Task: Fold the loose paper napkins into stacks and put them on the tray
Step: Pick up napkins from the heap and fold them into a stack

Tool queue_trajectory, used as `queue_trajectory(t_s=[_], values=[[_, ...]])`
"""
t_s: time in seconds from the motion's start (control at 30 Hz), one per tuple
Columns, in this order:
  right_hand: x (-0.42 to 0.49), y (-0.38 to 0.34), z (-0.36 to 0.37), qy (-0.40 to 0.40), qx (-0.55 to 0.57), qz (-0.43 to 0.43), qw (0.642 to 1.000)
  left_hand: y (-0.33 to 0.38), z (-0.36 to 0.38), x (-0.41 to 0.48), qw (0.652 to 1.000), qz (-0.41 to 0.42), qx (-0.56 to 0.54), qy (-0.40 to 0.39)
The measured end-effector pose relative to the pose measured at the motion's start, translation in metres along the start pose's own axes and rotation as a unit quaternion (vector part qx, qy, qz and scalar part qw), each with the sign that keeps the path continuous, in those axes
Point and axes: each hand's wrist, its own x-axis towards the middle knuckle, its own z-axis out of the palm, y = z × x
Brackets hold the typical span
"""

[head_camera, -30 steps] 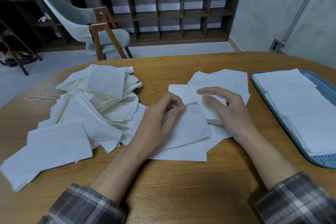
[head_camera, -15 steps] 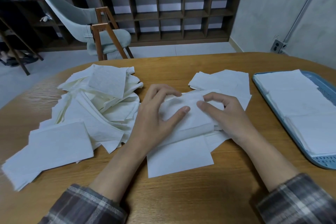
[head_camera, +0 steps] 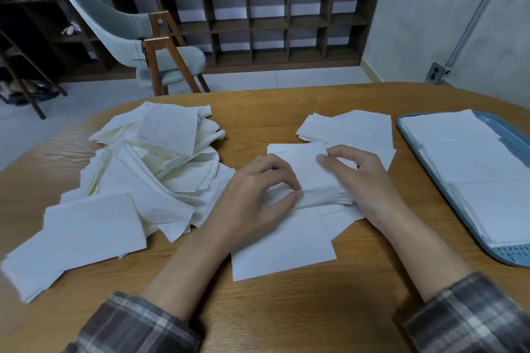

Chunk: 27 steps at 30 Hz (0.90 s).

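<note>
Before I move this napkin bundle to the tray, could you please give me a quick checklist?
1. Left hand pinches the napkin bundle: ok.
2. Right hand grips it too: ok.
3. Fold finished and edges squared: cannot tell, blurred.
4. Bare table between the hands and the tray: ok.
5. Free room on the tray: stacks cover most of what shows: cannot tell.
6. Loose pile all folded: not ok.
</note>
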Motion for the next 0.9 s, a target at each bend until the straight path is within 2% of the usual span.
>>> queue_trajectory(t_s=[0.1,0.2,0.27,0.4,0.47,0.67,0.9], values=[[-0.001,-0.003,0.001,0.000,0.016,-0.025,1.000,0.009,-0.006,0.003,0.994,-0.059,-0.095,0.012],[-0.004,-0.007,0.001,-0.020,0.031,-0.066,0.997,0.014,-0.016,0.006,0.961,-0.142,-0.238,0.011],[-0.006,-0.009,0.001,-0.042,0.032,-0.086,0.995,0.015,-0.021,0.007,0.943,-0.175,-0.284,0.007],[-0.012,-0.013,0.003,-0.104,0.056,-0.080,0.990,0.014,-0.024,0.008,0.930,-0.218,-0.293,0.029],[-0.014,-0.014,0.005,-0.124,0.045,-0.084,0.988,0.012,-0.023,0.009,0.940,-0.215,-0.262,0.048],[-0.014,-0.015,0.007,-0.087,-0.004,-0.083,0.993,0.007,-0.021,0.009,0.950,-0.216,-0.213,0.073],[-0.017,-0.015,0.008,-0.153,-0.005,-0.095,0.984,0.008,-0.022,0.010,0.945,-0.234,-0.209,0.095]])
